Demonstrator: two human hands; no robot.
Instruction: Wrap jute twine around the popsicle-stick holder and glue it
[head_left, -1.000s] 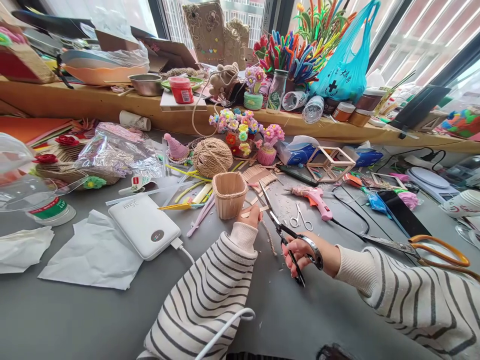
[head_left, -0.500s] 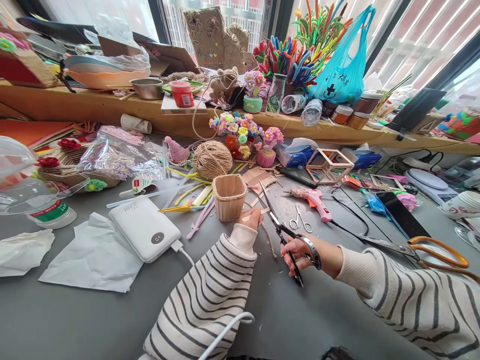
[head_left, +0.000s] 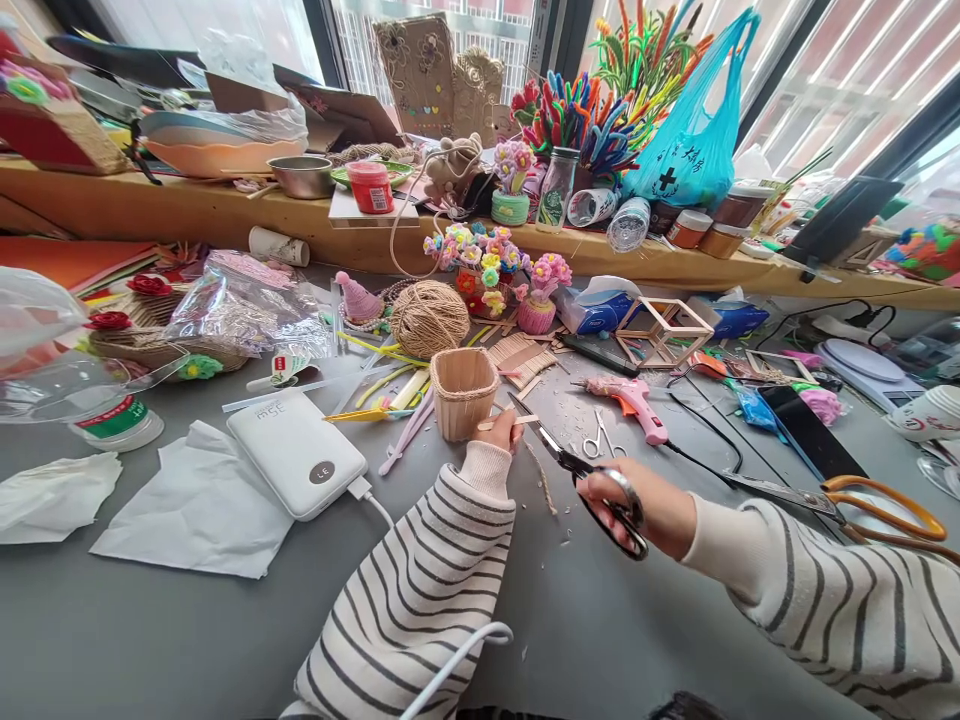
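Observation:
My right hand (head_left: 637,505) grips black scissors (head_left: 581,475), their blades closed around a small wooden stick (head_left: 508,421). My left hand (head_left: 504,432) pinches that stick just right of a small cup made of wooden sticks (head_left: 463,392). Both arms wear striped sleeves. Wood chips lie on the grey table (head_left: 150,630) under the scissors.
A white power bank (head_left: 298,453) with its cable lies left of my arm, beside white tissue (head_left: 191,515). A twine ball (head_left: 429,318), a pink glue gun (head_left: 630,398), small scissors (head_left: 596,440), a stick cube frame (head_left: 664,330) and orange-handled shears (head_left: 847,500) surround the work. The wooden shelf (head_left: 187,205) holds craft clutter.
The scissor blades, open and pointing up before, have tilted left and closed on the stick. My right hand has turned, and my left hand has lifted the stick slightly.

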